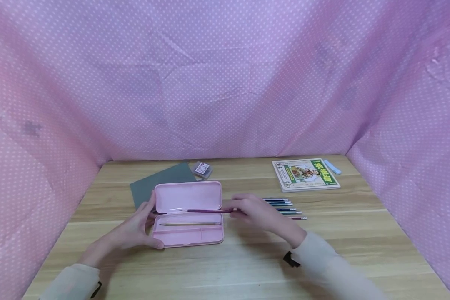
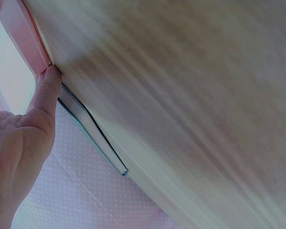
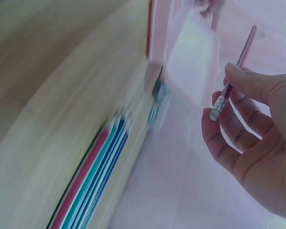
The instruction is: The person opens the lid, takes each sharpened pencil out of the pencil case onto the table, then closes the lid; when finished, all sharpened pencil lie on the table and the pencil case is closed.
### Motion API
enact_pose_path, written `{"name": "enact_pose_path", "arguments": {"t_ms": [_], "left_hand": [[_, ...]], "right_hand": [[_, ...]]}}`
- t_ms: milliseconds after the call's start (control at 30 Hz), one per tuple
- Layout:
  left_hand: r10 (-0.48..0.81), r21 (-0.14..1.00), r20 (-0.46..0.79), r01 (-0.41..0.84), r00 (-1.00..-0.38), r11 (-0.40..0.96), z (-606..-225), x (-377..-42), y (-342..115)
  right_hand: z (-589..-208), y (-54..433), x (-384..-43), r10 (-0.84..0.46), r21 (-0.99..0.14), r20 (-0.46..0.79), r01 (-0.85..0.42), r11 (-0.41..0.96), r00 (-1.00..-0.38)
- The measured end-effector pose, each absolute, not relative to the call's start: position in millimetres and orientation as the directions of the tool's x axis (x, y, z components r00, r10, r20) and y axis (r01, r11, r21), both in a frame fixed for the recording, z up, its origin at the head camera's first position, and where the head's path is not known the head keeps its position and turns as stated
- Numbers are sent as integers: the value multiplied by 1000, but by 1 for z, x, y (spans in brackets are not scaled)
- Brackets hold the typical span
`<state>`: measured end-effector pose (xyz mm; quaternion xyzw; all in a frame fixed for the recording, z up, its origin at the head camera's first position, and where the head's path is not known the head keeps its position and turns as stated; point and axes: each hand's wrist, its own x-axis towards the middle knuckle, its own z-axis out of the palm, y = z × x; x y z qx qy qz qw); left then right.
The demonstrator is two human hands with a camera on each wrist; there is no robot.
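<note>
A pink pencil case [image 1: 187,196] lies open on the table, its lid leaning back on the far side. My left hand [image 1: 139,225] grips its left end, thumb at the near corner and fingers by the hinge side. In the left wrist view, a fingertip touches the edge of the pink case [image 2: 26,40]. Inside the long compartment rests a gold-coloured pencil [image 1: 189,224]. My right hand [image 1: 256,213] pinches a dark red pencil [image 1: 206,211] near its eraser end, its tip pointing left over the case. The right wrist view shows the held pencil's white eraser [image 3: 214,114].
Several pencils [image 1: 285,203], dark, teal and red, lie in a row to the right of my right hand. Behind the case are a dark grey-green book [image 1: 144,191] and a small clear box [image 1: 201,170]. An illustrated book [image 1: 303,174] and a light blue object [image 1: 333,167] are at the back right.
</note>
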<state>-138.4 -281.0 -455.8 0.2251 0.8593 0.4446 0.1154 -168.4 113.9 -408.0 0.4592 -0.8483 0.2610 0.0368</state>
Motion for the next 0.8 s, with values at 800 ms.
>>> {"name": "enact_pose_path", "arguments": {"t_ms": [800], "left_hand": [[486, 817, -7, 275, -874, 506, -455, -137, -281]], "right_hand": [[-447, 255, -156, -700, -301, 343, -779, 550, -627]]}}
